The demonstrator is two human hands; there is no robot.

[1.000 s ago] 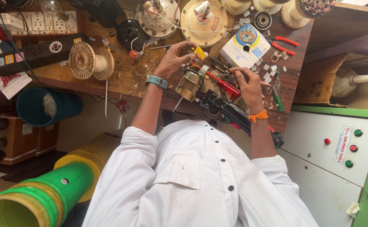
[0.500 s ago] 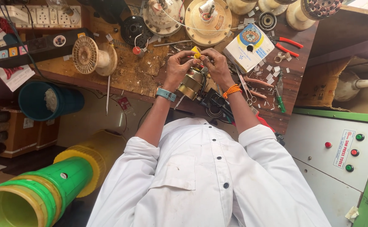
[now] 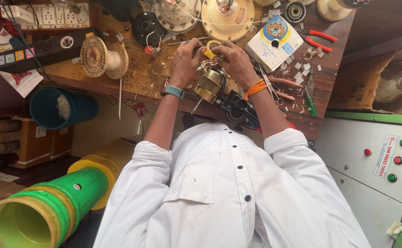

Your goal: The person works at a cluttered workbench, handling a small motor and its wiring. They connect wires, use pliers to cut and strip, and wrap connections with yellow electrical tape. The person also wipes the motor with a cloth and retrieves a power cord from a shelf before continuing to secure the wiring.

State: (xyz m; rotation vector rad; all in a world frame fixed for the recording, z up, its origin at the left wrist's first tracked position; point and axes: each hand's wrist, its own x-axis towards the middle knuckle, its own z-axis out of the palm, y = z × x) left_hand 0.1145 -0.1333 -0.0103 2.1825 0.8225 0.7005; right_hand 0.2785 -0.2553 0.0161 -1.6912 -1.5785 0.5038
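I see left hand (image 3: 185, 57) and right hand (image 3: 234, 59) meet above brass motor (image 3: 209, 84) at worktop (image 3: 141, 78) edge, both grips pinched on yellow tape roll (image 3: 211, 48). Risk: motor tips off edge, loose wires snag. Fingertips hidden; tape end perhaps stuck, can't tell.
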